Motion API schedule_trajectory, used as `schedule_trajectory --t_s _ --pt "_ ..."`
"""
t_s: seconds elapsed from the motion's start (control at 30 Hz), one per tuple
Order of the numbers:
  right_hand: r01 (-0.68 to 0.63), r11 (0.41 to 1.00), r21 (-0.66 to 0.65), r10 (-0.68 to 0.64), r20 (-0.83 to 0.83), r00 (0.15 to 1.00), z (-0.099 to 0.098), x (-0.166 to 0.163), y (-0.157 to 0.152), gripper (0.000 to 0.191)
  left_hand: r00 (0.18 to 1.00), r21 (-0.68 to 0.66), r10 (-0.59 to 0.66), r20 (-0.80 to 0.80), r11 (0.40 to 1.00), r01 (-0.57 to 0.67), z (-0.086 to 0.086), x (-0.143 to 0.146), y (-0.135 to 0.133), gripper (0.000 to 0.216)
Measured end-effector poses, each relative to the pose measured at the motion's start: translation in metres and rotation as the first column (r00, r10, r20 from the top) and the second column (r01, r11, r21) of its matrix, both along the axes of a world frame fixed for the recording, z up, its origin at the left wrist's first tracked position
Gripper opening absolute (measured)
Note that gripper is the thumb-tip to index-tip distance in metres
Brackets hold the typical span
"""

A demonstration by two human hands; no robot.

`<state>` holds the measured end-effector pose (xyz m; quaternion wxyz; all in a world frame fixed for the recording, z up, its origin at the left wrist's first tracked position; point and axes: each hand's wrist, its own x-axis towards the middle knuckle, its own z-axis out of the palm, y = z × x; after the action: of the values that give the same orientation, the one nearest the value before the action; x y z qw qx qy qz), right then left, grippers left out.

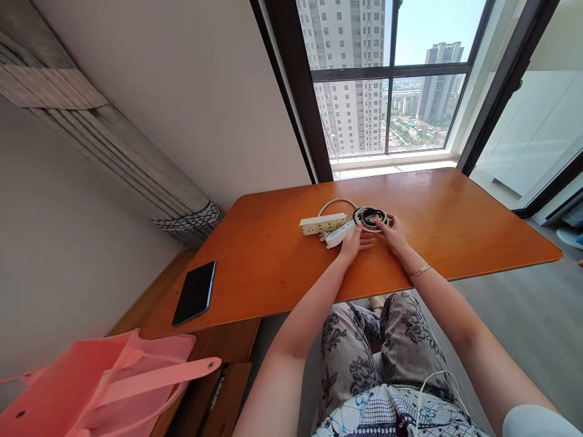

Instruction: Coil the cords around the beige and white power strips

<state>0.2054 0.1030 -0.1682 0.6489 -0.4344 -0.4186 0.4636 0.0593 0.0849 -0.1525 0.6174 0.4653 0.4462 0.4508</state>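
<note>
Pink bag (104,382) nearest; left hand (354,241) flat on white plug (339,233); right hand (392,233) fingers touching cable coil (371,217).

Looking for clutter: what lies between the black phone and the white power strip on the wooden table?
Head view: only bare orange-brown wooden table between black phone and white power strip.

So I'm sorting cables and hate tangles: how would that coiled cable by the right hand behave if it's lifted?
The coiled cable would probably be floppy: it lies in loose loops, with no tie visible, so lifted by one strand it may well unwind. It looks light for its size. Resting flat on the table under the right hand, it seems unlikely to roll.
</note>
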Motion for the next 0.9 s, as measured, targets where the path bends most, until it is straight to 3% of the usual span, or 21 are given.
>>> schedule_trajectory --t_s 0.1,0.2,0.47,0.73,0.9 --pt "-0.024 0.999 0.038 0.023 0.033 0.999 0.001 0.001 -0.002 0.063 0.961 -0.072 -0.093 0.259 0.991 0.116 0.001 0.001 0.003 0.039" --pt "-0.086 0.993 0.080 0.078 0.100 0.992 0.003 0.002 -0.004 0.062 0.929 -0.042 -0.074 0.363 0.995 0.096 -0.002 0.003 0.003 0.032" --pt "-0.129 0.988 0.083 0.104 0.257 0.961 0.005 -0.006 -0.009 0.063 0.915 -0.019 0.102 0.391 0.994 -0.103 -0.012 0.004 0.011 0.022" --pt "-0.028 0.996 0.088 -0.016 0.466 0.884 0.009 -0.008 -0.016 0.052 0.905 -0.045 0.220 0.365 0.975 -0.219 -0.016 0.008 0.012 0.027" --pt "0.053 0.995 0.089 -0.097 0.617 0.781 0.020 -0.013 -0.027 0.038 0.917 -0.016 0.237 0.322 0.969 -0.246 -0.018 0.007 0.013 0.038"
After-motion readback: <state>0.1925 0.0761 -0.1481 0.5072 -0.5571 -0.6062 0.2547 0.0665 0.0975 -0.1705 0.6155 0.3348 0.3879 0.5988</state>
